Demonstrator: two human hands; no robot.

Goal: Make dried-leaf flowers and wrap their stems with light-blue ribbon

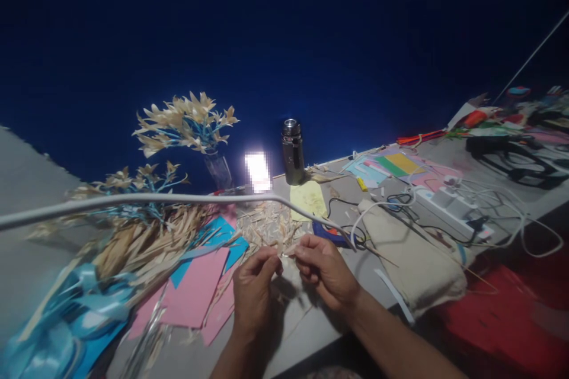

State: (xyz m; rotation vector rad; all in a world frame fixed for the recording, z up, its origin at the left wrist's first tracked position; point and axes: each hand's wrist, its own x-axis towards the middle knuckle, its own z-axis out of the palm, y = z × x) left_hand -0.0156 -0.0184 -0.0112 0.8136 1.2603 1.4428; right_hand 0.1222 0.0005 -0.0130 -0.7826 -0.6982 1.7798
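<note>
Near the table's front, my left hand [255, 287] and my right hand [326, 269] are close together, thumb and fingers of each pinched. Between the fingertips shows a small pale strip of dried leaf [287, 253], apparently held by both; its full shape is too small to make out. Just beyond my hands lie dried-leaf scraps [262, 225]. To the left are pink paper sheets [195, 287], blue paper [222, 228] and a bundle of long dried leaves [151, 243]. Cream dried-leaf flowers [186, 124] on blue stems stand in a clear vase [217, 169].
A grey lamp arm [133, 204] crosses in front. Behind are a bright light [258, 172] and a dark thermos [293, 154]. At right lie a folded beige cloth [413, 254], a white power strip [453, 213] with cables and coloured paper [400, 163]. Blue ribbon [66, 308] fills the left corner.
</note>
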